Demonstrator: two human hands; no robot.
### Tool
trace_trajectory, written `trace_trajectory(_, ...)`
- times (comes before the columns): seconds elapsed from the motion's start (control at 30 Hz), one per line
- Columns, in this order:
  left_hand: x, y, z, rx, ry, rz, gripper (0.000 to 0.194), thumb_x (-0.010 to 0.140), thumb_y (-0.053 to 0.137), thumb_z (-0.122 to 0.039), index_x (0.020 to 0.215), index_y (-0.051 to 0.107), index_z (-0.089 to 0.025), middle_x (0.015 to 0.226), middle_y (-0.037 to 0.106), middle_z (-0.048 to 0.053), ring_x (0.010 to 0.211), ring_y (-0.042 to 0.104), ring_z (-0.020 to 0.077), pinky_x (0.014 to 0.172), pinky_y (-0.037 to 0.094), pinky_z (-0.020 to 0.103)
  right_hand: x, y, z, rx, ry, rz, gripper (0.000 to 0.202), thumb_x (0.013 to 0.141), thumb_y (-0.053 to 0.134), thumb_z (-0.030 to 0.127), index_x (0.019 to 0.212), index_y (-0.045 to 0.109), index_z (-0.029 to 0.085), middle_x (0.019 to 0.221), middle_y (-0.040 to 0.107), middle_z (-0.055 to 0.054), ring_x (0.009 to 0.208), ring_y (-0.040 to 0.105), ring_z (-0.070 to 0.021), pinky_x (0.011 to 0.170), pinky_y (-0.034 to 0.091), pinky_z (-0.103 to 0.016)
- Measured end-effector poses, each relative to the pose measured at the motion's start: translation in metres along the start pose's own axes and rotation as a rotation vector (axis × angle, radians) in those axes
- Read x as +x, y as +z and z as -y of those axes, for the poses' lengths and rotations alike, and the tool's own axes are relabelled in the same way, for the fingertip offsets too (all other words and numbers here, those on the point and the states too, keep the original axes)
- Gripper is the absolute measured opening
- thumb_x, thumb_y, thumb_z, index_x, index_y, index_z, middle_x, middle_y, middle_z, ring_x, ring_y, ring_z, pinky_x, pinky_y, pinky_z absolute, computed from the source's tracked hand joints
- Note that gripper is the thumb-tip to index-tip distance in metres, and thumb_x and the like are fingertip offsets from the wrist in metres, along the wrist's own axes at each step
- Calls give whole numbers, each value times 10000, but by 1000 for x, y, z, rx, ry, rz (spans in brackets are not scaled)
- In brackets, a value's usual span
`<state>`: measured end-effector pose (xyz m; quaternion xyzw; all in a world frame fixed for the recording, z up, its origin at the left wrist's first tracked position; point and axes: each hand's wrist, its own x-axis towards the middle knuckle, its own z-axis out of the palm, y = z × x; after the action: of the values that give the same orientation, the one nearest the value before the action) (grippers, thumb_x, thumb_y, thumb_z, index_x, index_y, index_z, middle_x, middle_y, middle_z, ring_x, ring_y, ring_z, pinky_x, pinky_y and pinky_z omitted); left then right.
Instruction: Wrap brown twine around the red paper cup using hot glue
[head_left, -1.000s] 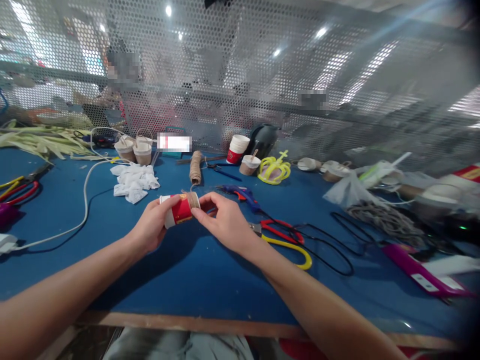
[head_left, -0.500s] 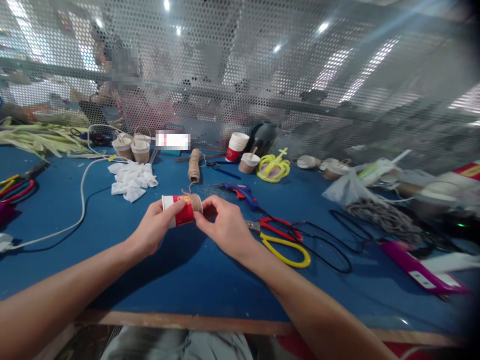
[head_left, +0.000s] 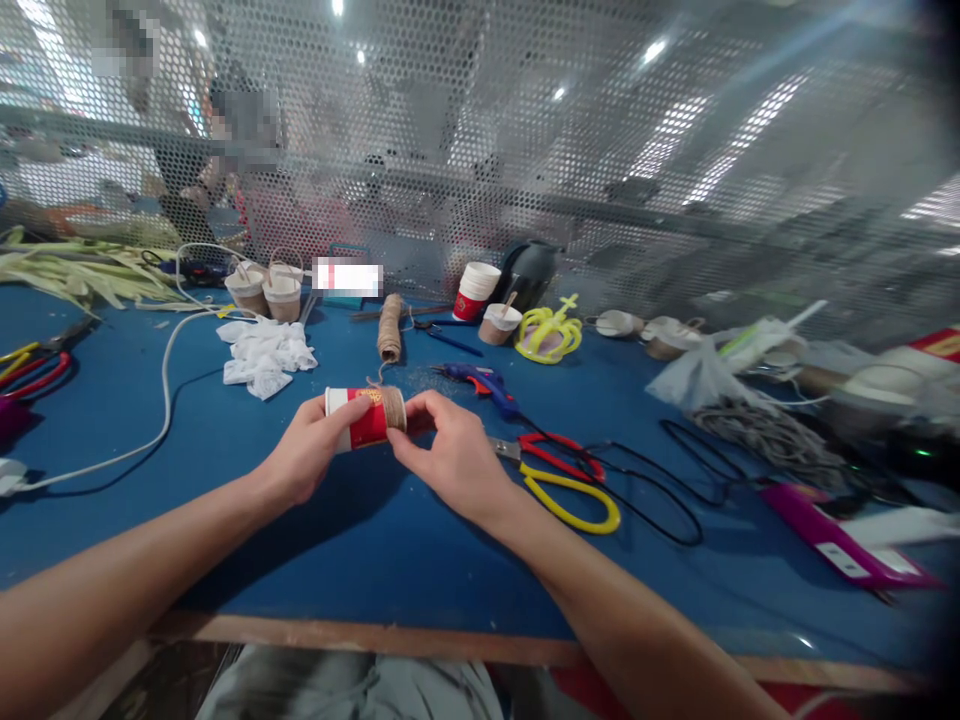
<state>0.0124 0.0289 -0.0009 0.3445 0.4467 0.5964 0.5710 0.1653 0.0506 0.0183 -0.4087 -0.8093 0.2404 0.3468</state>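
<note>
A red and white paper cup (head_left: 367, 424) lies sideways in the air just over the blue table, its base end wound with brown twine (head_left: 394, 409). My left hand (head_left: 309, 445) is closed around the rim end, thumb on the printed side. At the wound end, my right hand (head_left: 444, 445) pinches the cup's base and the twine with thumb and fingers; part of its grip is hidden behind the cup. A loose strand runs from the cup to the twine roll (head_left: 390, 328) behind it.
Right of my hands lie a blue glue gun (head_left: 484, 385) and scissors (head_left: 570, 485) with red and yellow handles. Farther back stand a cup stack (head_left: 475, 290), twine-wrapped cups (head_left: 283, 292) and a yellow crown-shaped piece (head_left: 547, 335). White cloth (head_left: 266, 355) lies left.
Both hands keep their hold on the cup, which has barely shifted. The view has moved slightly, and another person shows behind the mesh at upper left.
</note>
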Motion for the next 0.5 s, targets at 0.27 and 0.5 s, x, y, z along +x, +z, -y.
trace_trajectory(0.27,-9,-5,0,284,254,122,225,700,657,-325,804,688,-128,697,668,22,590,547,112,583,446,202,10,-16,-3,677,364,98,199,725,566,362,724,568,163,676,589,-1,610,531,-104,593,437,-253)
trace_trajectory(0.5,-11,-10,2,400,301,194,204,719,639,-315,775,689,-125,659,643,23,557,516,111,531,419,193,10,-14,-6,776,409,111,171,694,603,318,689,562,152,623,568,23,577,515,-82,597,411,-237)
